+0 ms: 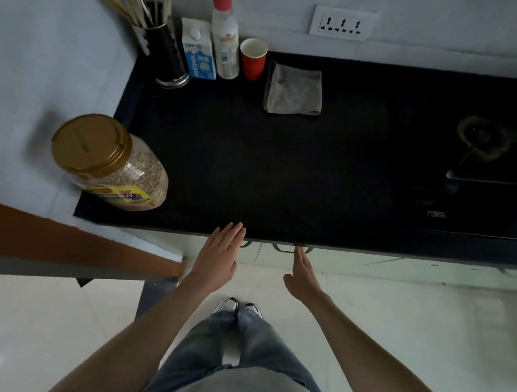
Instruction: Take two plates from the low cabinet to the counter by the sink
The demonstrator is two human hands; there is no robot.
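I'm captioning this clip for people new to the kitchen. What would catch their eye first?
The left hand and right hand reach forward with straight fingers to the cabinet handles under the front edge of the black counter. A big gold-lidded jar stands at its near left corner, and a red cup stands out at the back beside a grey cloth.

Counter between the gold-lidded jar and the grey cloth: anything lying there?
No. The head view shows only bare black counter between the gold-lidded jar and the folded grey cloth.
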